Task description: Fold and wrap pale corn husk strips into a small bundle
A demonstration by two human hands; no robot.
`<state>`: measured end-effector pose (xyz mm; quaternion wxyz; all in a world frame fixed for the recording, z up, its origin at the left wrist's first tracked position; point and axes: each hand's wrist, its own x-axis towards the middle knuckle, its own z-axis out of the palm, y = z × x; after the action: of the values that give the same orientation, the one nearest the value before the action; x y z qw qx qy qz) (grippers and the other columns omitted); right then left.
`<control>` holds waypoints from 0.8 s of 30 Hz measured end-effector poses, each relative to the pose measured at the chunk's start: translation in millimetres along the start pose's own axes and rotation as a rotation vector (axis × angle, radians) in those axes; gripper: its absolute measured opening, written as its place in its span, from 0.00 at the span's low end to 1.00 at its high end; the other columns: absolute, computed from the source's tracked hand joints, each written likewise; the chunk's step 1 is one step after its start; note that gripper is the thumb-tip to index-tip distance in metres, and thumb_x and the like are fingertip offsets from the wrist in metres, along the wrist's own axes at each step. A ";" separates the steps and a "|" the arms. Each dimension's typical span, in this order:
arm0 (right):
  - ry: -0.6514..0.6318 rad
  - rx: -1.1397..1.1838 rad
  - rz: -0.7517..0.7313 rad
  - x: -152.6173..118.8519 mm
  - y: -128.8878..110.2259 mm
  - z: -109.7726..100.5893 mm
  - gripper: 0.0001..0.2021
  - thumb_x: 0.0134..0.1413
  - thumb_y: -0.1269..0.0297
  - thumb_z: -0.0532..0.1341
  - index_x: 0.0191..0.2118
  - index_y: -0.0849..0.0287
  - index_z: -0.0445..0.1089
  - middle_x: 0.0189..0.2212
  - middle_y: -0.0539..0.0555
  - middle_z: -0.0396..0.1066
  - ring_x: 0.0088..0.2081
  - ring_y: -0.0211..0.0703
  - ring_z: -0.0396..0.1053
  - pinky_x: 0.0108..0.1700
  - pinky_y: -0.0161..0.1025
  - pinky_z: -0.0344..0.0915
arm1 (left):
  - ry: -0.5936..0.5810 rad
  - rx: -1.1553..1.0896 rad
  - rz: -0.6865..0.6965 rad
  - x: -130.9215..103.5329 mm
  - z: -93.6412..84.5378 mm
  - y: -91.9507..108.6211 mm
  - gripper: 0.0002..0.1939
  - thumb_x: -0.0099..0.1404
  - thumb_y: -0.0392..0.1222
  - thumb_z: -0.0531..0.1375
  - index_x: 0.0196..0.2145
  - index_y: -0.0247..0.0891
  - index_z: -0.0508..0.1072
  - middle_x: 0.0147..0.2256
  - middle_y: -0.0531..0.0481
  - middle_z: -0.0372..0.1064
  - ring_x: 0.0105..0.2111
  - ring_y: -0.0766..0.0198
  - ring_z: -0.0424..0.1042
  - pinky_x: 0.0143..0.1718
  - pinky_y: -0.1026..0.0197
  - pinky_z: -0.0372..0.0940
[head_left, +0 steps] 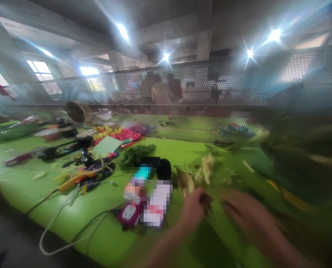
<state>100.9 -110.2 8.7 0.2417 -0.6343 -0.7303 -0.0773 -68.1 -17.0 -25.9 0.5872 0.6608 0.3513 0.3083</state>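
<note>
Two hands in view, both yours, both blurred. Your left hand (193, 208) sits near centre, fingers curled and pinching a small dark brown piece (205, 201) at the fingertips. Your right hand (248, 219) is just right of it, fingers stretched toward the left hand, lying flat over the green table (71, 219); can't tell whether it grips anything.

The brown piece sits between the two hands, just above the table, near the front edge.

Counts: one heap of dry tan leaves (195, 173) just beyond your left hand, number of leaves not countable. One dark green bundle (136, 154) farther left. One black round object (163, 168) beside it. One magenta gadget (129, 214) near left of your hand, with one white cable (57, 223) and a dark cable running off it. One orange tool (73, 179) far left. One pile of pink and yellow bits (118, 133) at the far side. One light green card (107, 146).

Edges: the near table edge runs diagonally at lower left, and the white cable loops over it. A perforated metal screen (210, 85) closes the far side; people stand behind it. Open green surface lies left of the gadget and near the cable. A big blurred green mass (302, 156) crowds the right.
</note>
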 end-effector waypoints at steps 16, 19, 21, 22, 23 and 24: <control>-0.117 0.569 0.356 13.3 5.6 -8.5 0.07 0.52 0.61 0.59 0.28 0.55 0.72 0.26 0.48 0.73 0.31 0.43 0.70 0.34 0.37 0.65 | -0.357 -0.186 -0.038 -12.9 -6.5 19.3 0.11 0.63 0.47 0.59 0.34 0.37 0.71 0.28 0.50 0.68 0.28 0.65 0.67 0.34 0.61 0.60; -0.097 0.491 0.360 12.7 0.1 -5.5 0.08 0.52 0.60 0.59 0.26 0.55 0.71 0.24 0.48 0.73 0.29 0.43 0.71 0.31 0.37 0.64 | -0.302 -0.309 -0.086 -10.6 -7.9 20.4 0.09 0.60 0.45 0.60 0.35 0.37 0.69 0.27 0.52 0.66 0.26 0.66 0.65 0.32 0.62 0.59; -0.103 0.444 0.347 12.3 -4.0 -4.3 0.09 0.54 0.58 0.59 0.27 0.54 0.73 0.24 0.48 0.74 0.28 0.43 0.71 0.30 0.36 0.64 | -0.250 -0.348 -0.107 -7.6 -7.6 18.4 0.09 0.57 0.42 0.61 0.34 0.37 0.69 0.27 0.52 0.66 0.25 0.68 0.64 0.31 0.63 0.59; -0.101 0.425 0.337 12.1 -6.2 -3.9 0.10 0.55 0.58 0.58 0.28 0.53 0.73 0.25 0.48 0.75 0.28 0.42 0.71 0.30 0.36 0.64 | -0.215 -0.351 -0.106 -6.0 -7.2 16.8 0.09 0.56 0.41 0.62 0.34 0.36 0.69 0.27 0.52 0.65 0.25 0.68 0.63 0.31 0.63 0.58; -0.099 0.408 0.320 11.7 -8.5 -3.3 0.10 0.56 0.58 0.58 0.28 0.53 0.74 0.26 0.48 0.75 0.29 0.42 0.72 0.31 0.36 0.65 | -0.176 -0.347 -0.099 -4.3 -6.6 15.1 0.09 0.57 0.42 0.62 0.34 0.36 0.69 0.27 0.52 0.65 0.25 0.68 0.63 0.30 0.63 0.58; -0.095 0.392 0.295 11.2 -10.9 -2.6 0.11 0.57 0.58 0.58 0.29 0.53 0.74 0.27 0.49 0.75 0.29 0.42 0.72 0.31 0.36 0.65 | -0.139 -0.339 -0.090 -2.7 -5.9 13.3 0.09 0.57 0.43 0.62 0.33 0.35 0.69 0.26 0.53 0.65 0.24 0.68 0.63 0.30 0.63 0.58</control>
<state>90.2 -103.3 18.1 0.3342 -0.6781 -0.6412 0.1316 -73.1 -16.7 -12.0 0.7263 0.5557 0.2820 0.2899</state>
